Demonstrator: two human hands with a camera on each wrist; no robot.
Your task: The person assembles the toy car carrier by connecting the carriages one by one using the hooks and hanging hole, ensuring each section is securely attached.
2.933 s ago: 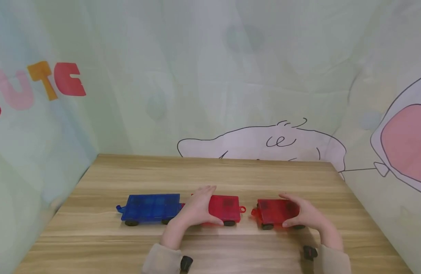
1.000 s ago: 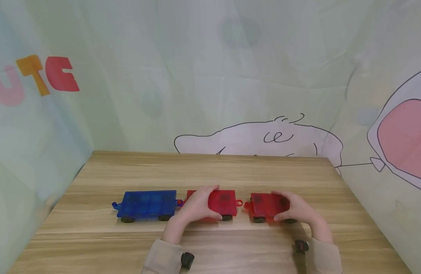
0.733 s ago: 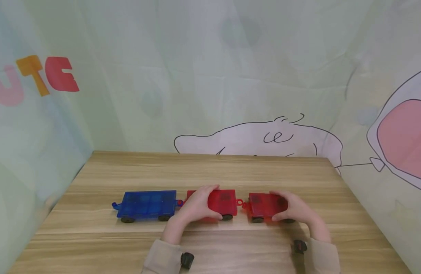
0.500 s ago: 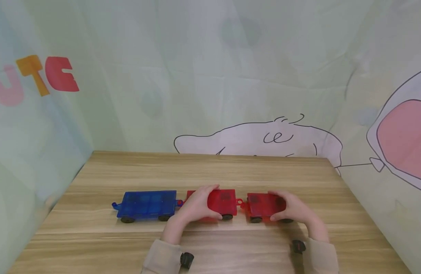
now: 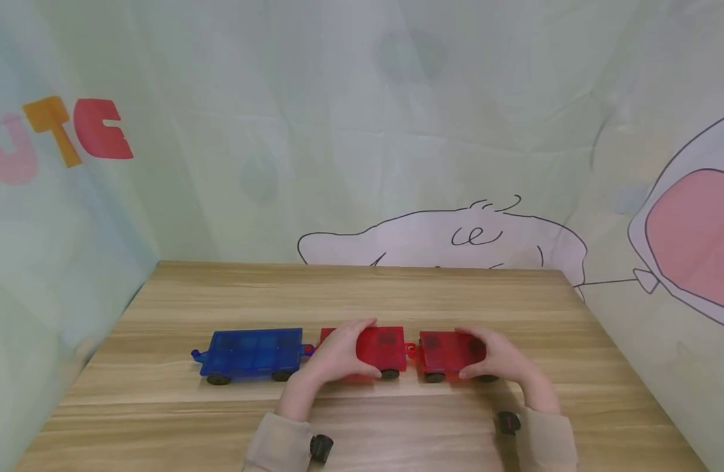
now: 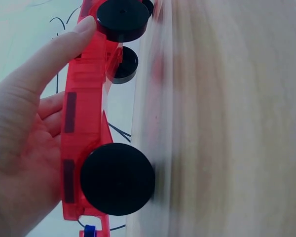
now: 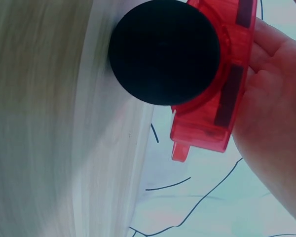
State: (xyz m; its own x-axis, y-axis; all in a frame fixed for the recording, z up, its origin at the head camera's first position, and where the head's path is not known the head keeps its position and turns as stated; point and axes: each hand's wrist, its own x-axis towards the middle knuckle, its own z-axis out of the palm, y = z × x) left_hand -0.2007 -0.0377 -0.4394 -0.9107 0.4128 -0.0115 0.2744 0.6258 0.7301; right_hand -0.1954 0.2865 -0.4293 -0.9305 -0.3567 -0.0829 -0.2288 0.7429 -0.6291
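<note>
My left hand (image 5: 337, 354) grips the middle red toy train car (image 5: 385, 347) across its width, thumb on the near side. The left wrist view shows that red car's side with black wheels (image 6: 118, 178); a bit of blue hook sits in its end loop. Left of it stands a translucent blue toy train car (image 5: 255, 353), hooked to it. My right hand (image 5: 503, 357) grips another red toy train car (image 5: 447, 351) by its right part, thumb near and fingers far. Its left hook overlaps the middle car's ring (image 5: 411, 349). A black wheel (image 7: 165, 52) fills much of the right wrist view.
The three cars stand in a row on a wood-grain table (image 5: 362, 295). A printed cloth backdrop (image 5: 338, 131) rises behind the table and along both sides. Small black wrist cameras (image 5: 322, 448) sit at both sleeves.
My right hand has slid its red car leftward, closing the gap until its hook meets the middle car's ring. The left hand keeps its grip, and the view has shifted slightly.
</note>
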